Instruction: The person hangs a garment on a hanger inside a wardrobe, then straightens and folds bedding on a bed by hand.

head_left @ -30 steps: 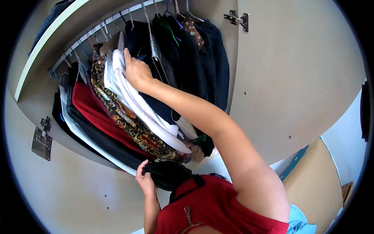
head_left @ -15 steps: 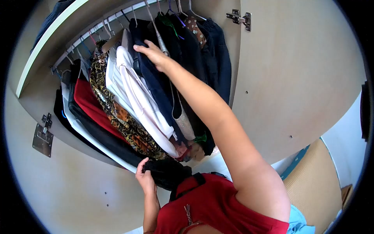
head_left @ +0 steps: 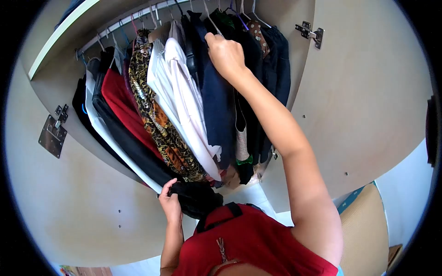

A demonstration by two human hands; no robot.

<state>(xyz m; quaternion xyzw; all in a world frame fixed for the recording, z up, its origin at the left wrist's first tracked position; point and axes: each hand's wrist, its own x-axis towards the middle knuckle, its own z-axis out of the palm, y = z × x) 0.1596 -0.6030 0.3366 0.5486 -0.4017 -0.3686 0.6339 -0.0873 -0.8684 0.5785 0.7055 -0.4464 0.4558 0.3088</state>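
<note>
Where our left hand [head_left: 171,205] is pinching: black cloth [head_left: 198,198].
Right hand [head_left: 226,54]: curling narrow round the navy garment's [head_left: 218,108] top.

At the upper centre of the frame, we see our right hand [head_left: 226,54] on the navy garment [head_left: 217,110] hanging from the rail [head_left: 117,25]. At the lower centre, our left hand [head_left: 170,202] grips the black garment [head_left: 198,198]. Left of the navy garment hang white clothes [head_left: 184,96] and a patterned garment [head_left: 149,110].

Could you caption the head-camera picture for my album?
Right hand up among garments on a wardrobe rail, left hand holding a fluffy-looking black item below.
</note>
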